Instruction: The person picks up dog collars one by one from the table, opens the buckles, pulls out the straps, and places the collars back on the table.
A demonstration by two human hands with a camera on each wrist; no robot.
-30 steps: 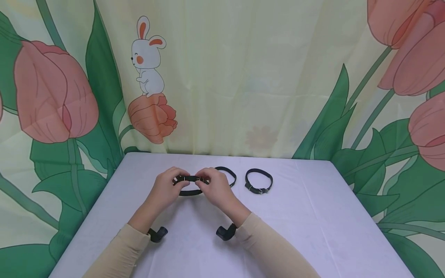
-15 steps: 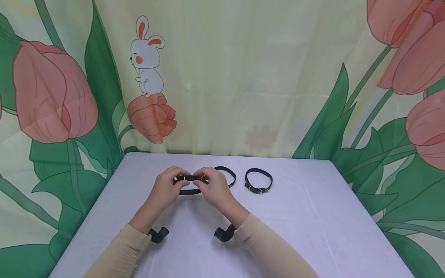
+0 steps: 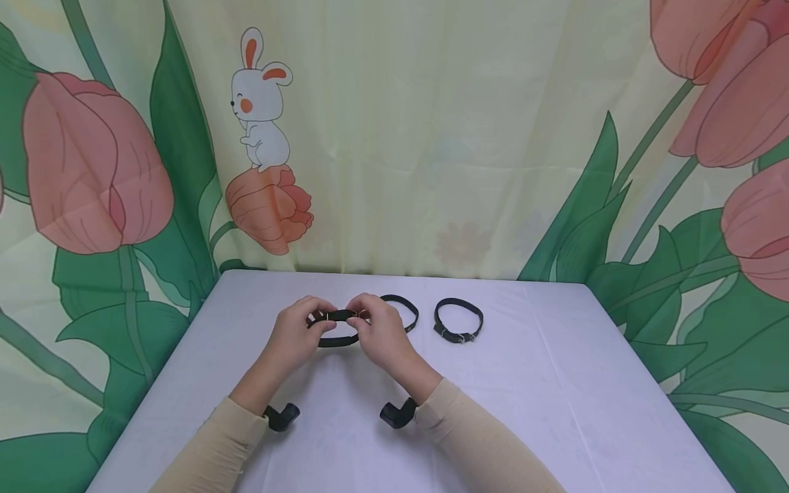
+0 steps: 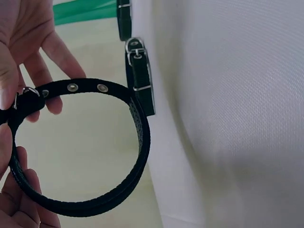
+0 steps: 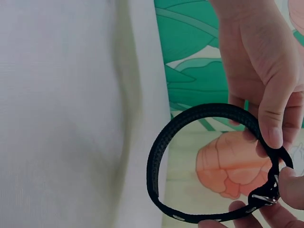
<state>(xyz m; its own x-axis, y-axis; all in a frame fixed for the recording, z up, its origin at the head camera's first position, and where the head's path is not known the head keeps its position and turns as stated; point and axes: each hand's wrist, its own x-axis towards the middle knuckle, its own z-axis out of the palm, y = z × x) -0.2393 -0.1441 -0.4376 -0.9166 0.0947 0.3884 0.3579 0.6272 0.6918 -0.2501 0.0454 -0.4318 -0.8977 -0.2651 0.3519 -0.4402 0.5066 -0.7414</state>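
A black collar [image 3: 337, 342] with a metal buckle is held up in a loop above the table. My left hand [image 3: 300, 333] pinches its strap on the left between thumb and fingers. Thumb and fingers of my right hand [image 3: 383, 331] pinch the same strap on the right, close to the left fingertips. In the left wrist view, eyelets [image 4: 72, 87] show along the band beside a metal ring [image 4: 31, 91]. The buckle [image 5: 263, 198] appears at the lower right of the right wrist view, partly behind fingers.
Another black collar [image 3: 459, 337] lies looped and buckled on the white-covered table [image 3: 524, 411], right of my hands. A further one [image 3: 403, 301] lies partly behind my right hand. A curtain [image 3: 394, 137] with tulips and a rabbit hangs behind the table.
My right fingertips have shifted slightly left along the strap, then back right, covering the metal hardware that showed there earlier. My left hand keeps its grip; the other collars stay put.
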